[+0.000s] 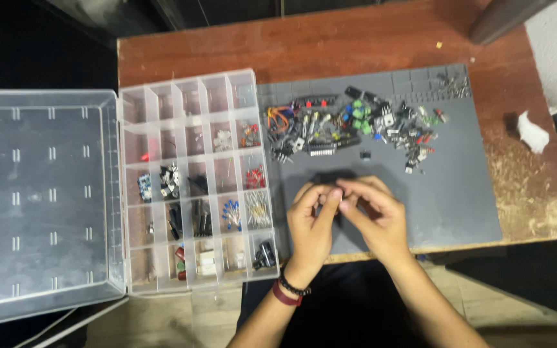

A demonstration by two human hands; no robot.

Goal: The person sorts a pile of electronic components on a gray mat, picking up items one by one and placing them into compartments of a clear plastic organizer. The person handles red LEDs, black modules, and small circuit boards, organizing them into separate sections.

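Left hand (312,219) and right hand (376,216) meet fingertip to fingertip above the grey mat (459,193), both grips pinching one small dark part (342,196) too tiny to identify. Loose component pile (356,125) sits farther up the mat. Open clear compartment box (195,180) lies just left on the wooden surface (291,45).

I see one package: a clear plastic compartment box (191,180), rectangular, at nine o'clock from my hands, its transparent lid (40,200) open flat leftward.

Both hands (346,216) pinch something small, perhaps a component (341,193).
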